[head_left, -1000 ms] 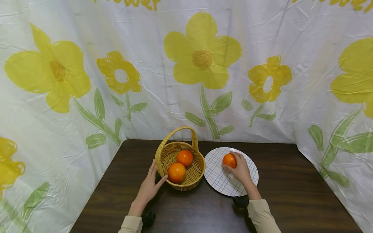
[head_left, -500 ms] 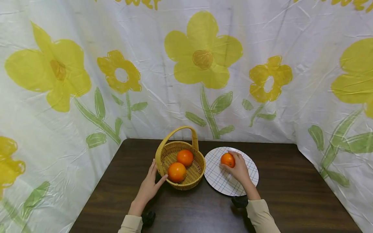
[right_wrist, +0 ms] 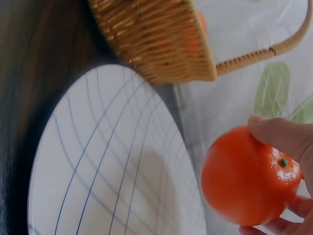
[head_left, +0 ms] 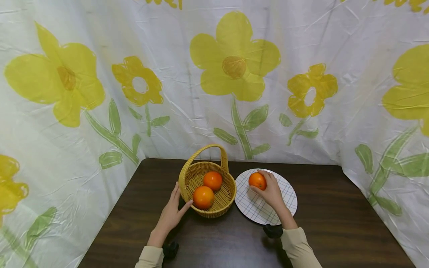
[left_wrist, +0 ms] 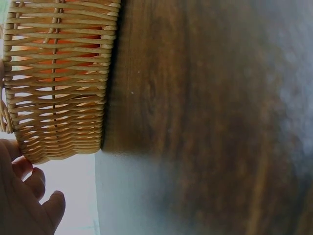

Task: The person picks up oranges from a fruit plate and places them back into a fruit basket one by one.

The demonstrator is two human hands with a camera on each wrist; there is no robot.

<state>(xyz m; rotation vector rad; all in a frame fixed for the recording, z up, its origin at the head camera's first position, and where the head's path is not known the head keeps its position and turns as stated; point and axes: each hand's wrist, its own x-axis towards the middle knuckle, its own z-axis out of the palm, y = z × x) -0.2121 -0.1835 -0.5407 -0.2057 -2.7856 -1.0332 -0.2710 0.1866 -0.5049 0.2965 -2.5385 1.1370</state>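
My right hand (head_left: 272, 190) pinches an orange (head_left: 257, 181) between thumb and fingers, over the left part of a round white plate (head_left: 254, 212) with a blue grid. In the right wrist view this orange (right_wrist: 247, 178) is raised clear of the plate, its small green stem spot facing the palm. To the left stands a yellow wicker basket (head_left: 219, 213) with a tall handle. Two more oranges lie in it, a nearer orange (head_left: 203, 197) and a farther orange (head_left: 213, 181). My left hand (head_left: 171, 214) rests spread against the basket's left side, thumb by the near rim.
Basket and plate stand side by side on a dark wooden table (head_left: 221, 245). Behind the table hangs a white curtain (head_left: 181, 137) printed with yellow flowers. Each wrist carries a black camera, such as the right wrist camera (head_left: 273, 230).
The orange in my right hand has risen off the plate and moved left toward the basket. My left hand and the basket have stayed in place.
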